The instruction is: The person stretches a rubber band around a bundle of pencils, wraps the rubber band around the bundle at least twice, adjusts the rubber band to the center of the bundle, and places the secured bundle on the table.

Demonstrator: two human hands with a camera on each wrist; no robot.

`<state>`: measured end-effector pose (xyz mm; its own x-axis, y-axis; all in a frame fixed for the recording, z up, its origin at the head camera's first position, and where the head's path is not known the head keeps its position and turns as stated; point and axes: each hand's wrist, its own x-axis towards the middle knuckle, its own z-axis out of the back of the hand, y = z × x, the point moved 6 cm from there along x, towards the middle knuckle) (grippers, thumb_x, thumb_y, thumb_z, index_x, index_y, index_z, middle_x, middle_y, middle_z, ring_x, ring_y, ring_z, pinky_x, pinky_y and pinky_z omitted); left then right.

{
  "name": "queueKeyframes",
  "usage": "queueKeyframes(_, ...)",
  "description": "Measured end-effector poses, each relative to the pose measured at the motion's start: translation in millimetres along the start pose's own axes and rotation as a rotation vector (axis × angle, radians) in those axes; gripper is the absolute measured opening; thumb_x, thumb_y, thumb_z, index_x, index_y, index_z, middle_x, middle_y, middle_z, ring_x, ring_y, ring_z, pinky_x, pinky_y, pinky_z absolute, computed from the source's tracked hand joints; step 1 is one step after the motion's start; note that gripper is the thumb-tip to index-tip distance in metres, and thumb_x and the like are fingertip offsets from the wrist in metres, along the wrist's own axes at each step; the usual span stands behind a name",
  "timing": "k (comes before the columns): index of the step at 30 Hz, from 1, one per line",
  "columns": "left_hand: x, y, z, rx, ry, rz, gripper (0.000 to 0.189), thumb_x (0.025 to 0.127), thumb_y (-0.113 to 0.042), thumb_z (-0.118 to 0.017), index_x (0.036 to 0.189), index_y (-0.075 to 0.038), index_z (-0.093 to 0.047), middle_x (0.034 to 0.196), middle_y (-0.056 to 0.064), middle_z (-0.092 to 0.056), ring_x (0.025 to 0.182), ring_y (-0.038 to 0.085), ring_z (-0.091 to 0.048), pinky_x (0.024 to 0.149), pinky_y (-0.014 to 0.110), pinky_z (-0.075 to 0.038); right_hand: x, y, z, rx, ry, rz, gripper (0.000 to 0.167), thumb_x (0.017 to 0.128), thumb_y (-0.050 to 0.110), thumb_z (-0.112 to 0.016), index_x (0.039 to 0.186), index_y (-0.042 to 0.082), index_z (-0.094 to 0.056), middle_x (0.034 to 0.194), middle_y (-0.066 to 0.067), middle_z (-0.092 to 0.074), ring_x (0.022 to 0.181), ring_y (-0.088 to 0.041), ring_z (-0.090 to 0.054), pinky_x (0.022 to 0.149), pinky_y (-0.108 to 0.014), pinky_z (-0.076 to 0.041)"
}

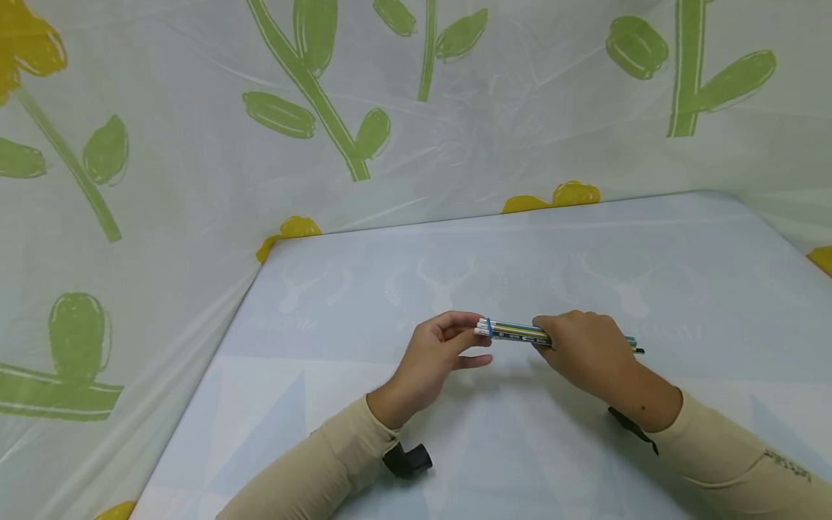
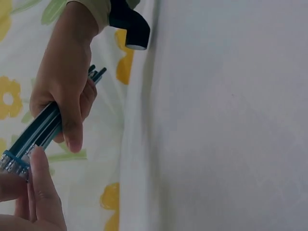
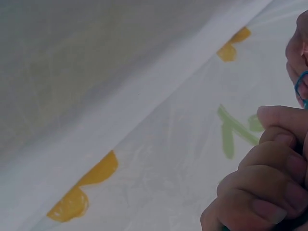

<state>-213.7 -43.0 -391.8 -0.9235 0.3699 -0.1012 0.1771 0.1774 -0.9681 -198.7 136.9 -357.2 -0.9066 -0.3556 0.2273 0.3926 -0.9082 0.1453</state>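
A bundle of pencils (image 1: 520, 332) lies sideways above the table, white ends to the left and dark tips at the right. My right hand (image 1: 590, 354) grips it around the middle; the right wrist view shows the curled fingers (image 3: 260, 168). A blue rubber band (image 1: 490, 328) goes round the bundle near its white ends. At that end my left hand (image 1: 429, 361) pinches the banded part between thumb and fingers. In the left wrist view, one left finger (image 2: 44, 187) touches the pencils beside the band (image 2: 15, 158).
Below the hands lies a table with a pale blue and white cover (image 1: 364, 289). A white curtain with green leaves and yellow flowers (image 1: 195, 144) hangs behind and at the left. Black wrist camera mounts (image 1: 408, 461) stick out beneath the sleeves.
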Motion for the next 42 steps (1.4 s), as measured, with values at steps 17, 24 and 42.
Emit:
queueKeyframes(17,0.8,5.0,-3.2,-0.042,0.221,0.103,0.035,0.101,-0.004,-0.052,0.134,0.008,-0.053,0.103,-0.005,-0.066,0.09,0.01,-0.063,0.084,0.025,-0.053,-1.5,2.8,3.1,0.027,0.009,0.012,0.031,0.08,0.012,-0.081,0.07,0.019,-0.053,0.058,0.01,-0.05,0.054,-0.009,-0.041,0.047,-0.025,-0.031)
queueKeyframes(24,2.1,8.8,0.7,0.006,0.321,0.104,0.038,0.101,-0.007,-0.058,0.131,0.014,-0.051,0.099,-0.002,-0.072,0.091,0.011,-0.071,0.088,0.027,-0.056,-2.8,4.3,5.2,0.012,-0.019,0.048,0.032,0.078,0.01,-0.082,0.069,0.019,-0.053,0.055,0.01,-0.044,0.053,-0.009,-0.038,0.047,-0.025,-0.029)
queueKeyframes(42,4.6,13.9,5.9,0.036,0.321,0.167,0.012,0.097,0.003,-0.058,0.099,-0.007,-0.065,0.084,-0.003,-0.075,0.078,0.009,-0.073,0.073,0.021,-0.056,-8.8,13.6,13.6,-0.133,-0.255,0.164,0.026,0.07,0.009,-0.089,0.089,0.014,-0.072,0.063,0.003,-0.067,0.046,-0.006,-0.044,0.04,-0.022,-0.028)
